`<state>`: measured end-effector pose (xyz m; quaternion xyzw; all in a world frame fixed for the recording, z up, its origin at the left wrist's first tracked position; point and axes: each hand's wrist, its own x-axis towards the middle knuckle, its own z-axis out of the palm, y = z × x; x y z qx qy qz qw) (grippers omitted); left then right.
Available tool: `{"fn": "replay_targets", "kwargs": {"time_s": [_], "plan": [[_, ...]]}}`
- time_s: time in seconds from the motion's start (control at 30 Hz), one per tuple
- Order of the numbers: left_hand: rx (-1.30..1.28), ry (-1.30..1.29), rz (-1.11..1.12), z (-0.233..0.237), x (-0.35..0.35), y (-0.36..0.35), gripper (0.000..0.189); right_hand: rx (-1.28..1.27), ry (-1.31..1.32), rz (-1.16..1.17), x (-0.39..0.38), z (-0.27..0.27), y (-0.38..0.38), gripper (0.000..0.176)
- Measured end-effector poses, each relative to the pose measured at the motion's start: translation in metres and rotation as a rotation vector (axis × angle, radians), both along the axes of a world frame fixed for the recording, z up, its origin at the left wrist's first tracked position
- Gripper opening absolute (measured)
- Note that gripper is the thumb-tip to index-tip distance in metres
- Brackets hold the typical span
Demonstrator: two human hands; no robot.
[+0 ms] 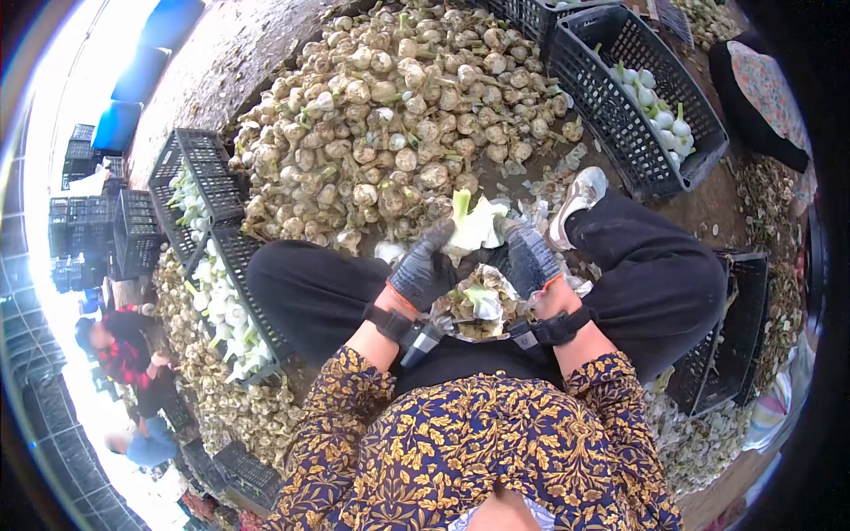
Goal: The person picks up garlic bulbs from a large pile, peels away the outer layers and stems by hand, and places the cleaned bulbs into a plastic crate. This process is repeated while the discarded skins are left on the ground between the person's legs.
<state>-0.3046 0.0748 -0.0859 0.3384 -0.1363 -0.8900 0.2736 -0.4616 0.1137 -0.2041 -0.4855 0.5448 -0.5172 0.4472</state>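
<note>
Between my hands, above my lap, is a pale garlic bulb with a short green stem and spread skin. My left hand, in a grey glove, is closed on the bulb's left side. On its right side my right hand, gloved too, has its fingers closed on the pale skin; the fingertips are partly hidden. Loose peels and a whitish piece lie in my lap below the hands. Just beyond is a large heap of unpeeled garlic.
Black crates of white bulbs stand at the left and upper right. Another black crate is at the right. Two people are at the far left; a person's dark sleeve shows upper right. Peels litter the floor.
</note>
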Motion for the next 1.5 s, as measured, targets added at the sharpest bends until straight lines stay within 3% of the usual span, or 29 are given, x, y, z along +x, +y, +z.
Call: {"fn": "replay_targets", "kwargs": {"time_s": [0.03, 0.1, 0.17, 0.23, 0.3, 0.33, 0.37, 0.4, 0.43, 0.47, 0.53, 0.57, 0.63, 0.67, 0.7, 0.77, 0.8, 0.87, 0.9, 0.93, 1.03, 1.07, 1.1, 1.17, 1.23, 1.3, 1.43, 1.47, 1.5], "plan": [[0.088, 0.066, -0.005, -0.003, 0.002, 0.000, 0.046, 0.038, -0.089, -0.019, 0.000, 0.005, -0.001, 0.021], [0.032, -0.052, 0.062, 0.004, -0.010, 0.005, 0.044, 0.219, -0.202, -0.080, -0.004, 0.034, 0.000, 0.020], [-0.347, -0.505, 0.053, -0.018, -0.011, 0.009, 0.043, -0.047, 0.596, -0.223, 0.002, 0.090, 0.001, 0.023], [-0.347, -0.606, -0.015, 0.021, -0.024, 0.021, 0.042, 0.025, 0.625, -0.160, 0.006, 0.105, 0.004, 0.030], [-0.529, -0.978, -0.191, 0.016, -0.027, 0.015, 0.042, -0.260, 0.785, -0.123, 0.013, 0.100, 0.008, 0.031], [-0.529, -0.979, -0.187, 0.008, -0.029, 0.014, 0.042, -0.277, 0.796, -0.105, 0.014, 0.096, 0.010, 0.033], [-0.371, -0.875, 0.015, 0.003, -0.031, 0.013, 0.038, -0.280, 0.796, -0.103, 0.014, 0.096, 0.010, 0.033], [-0.214, -0.761, 0.210, -0.002, -0.033, 0.011, 0.037, -0.090, 0.531, -0.106, 0.014, 0.095, 0.009, 0.033], [-0.214, -0.760, 0.213, -0.006, -0.032, 0.010, 0.037, 0.099, 0.264, -0.107, 0.013, 0.095, 0.008, 0.033], [-0.084, -0.682, 0.208, -0.002, -0.031, 0.007, 0.035, 0.099, 0.264, -0.104, 0.011, 0.093, 0.007, 0.033], [0.097, -0.419, 0.314, -0.010, -0.033, 0.002, 0.027, 0.306, -0.489, -0.165, 0.007, 0.087, 0.004, 0.025], [0.095, -0.419, 0.315, -0.008, -0.033, 0.000, 0.027, 0.401, -0.867, -0.192, 0.005, 0.089, 0.001, 0.024], [0.357, -0.250, 0.281, -0.002, -0.027, -0.003, 0.029, 0.360, -0.743, -0.119, -0.005, 0.098, 0.000, 0.021], [0.445, -0.073, 0.329, -0.004, -0.020, -0.004, 0.033, 0.286, -1.085, -0.218, -0.014, 0.096, -0.003, 0.020], [0.225, 0.092, 0.102, -0.008, -0.004, -0.007, 0.037, 0.200, -1.425, -0.319, -0.020, 0.100, -0.009, 0.020], [0.142, 0.199, 0.038, -0.009, 0.009, -0.010, 0.037, 0.359, -1.144, -0.551, -0.028, 0.132, -0.018, 0.021], [0.139, 0.200, 0.037, -0.006, 0.009, -0.010, 0.037, 0.292, -0.736, -0.440, -0.031, 0.122, -0.014, 0.024], [0.129, -0.279, 0.300, 0.001, 0.010, -0.008, 0.035, 0.152, 0.174, -0.135, -0.031, 0.109, -0.007, 0.029], [0.131, -0.281, 0.299, 0.001, 0.010, -0.008, 0.035, 0.073, 0.674, 0.058, -0.029, 0.109, -0.004, 0.032], [0.092, -0.382, 0.333, 0.000, 0.010, -0.008, 0.034, 0.201, 0.852, 0.289, -0.026, 0.111, 0.001, 0.038], [0.004, -0.490, 0.312, -0.004, 0.016, -0.015, 0.031, 0.055, 0.773, 0.229, -0.011, 0.104, 0.013, 0.043], [-0.075, -0.491, 0.281, -0.003, 0.016, -0.016, 0.034, 0.249, 0.626, 0.325, -0.011, 0.130, 0.001, 0.050], [-0.153, -0.491, 0.249, -0.003, 0.017, -0.015, 0.037, 0.253, 0.627, 0.324, -0.011, 0.127, -0.002, 0.050], [-0.280, -0.619, 0.209, -0.010, 0.014, -0.015, 0.039, 0.442, 0.278, 0.207, -0.009, 0.121, -0.006, 0.052], [-0.408, -0.749, 0.165, -0.015, 0.014, -0.012, 0.042, 0.354, 0.395, 0.184, -0.001, 0.122, -0.008, 0.050], [-0.658, -0.930, -0.075, 0.001, 0.010, -0.009, 0.045, 0.660, -0.117, 0.263, 0.007, 0.140, -0.012, 0.047], [-0.975, -0.830, -0.142, 0.006, 0.007, -0.008, 0.047, 0.587, -0.135, 0.299, 0.007, 0.128, -0.009, 0.046], [-1.115, -0.834, -0.047, -0.041, 0.016, -0.006, 0.048, 0.588, -0.136, 0.299, 0.006, 0.129, -0.009, 0.046], [-1.115, -0.834, -0.048, -0.041, 0.017, -0.007, 0.048, 0.587, -0.130, 0.310, 0.004, 0.132, -0.008, 0.044]]}}
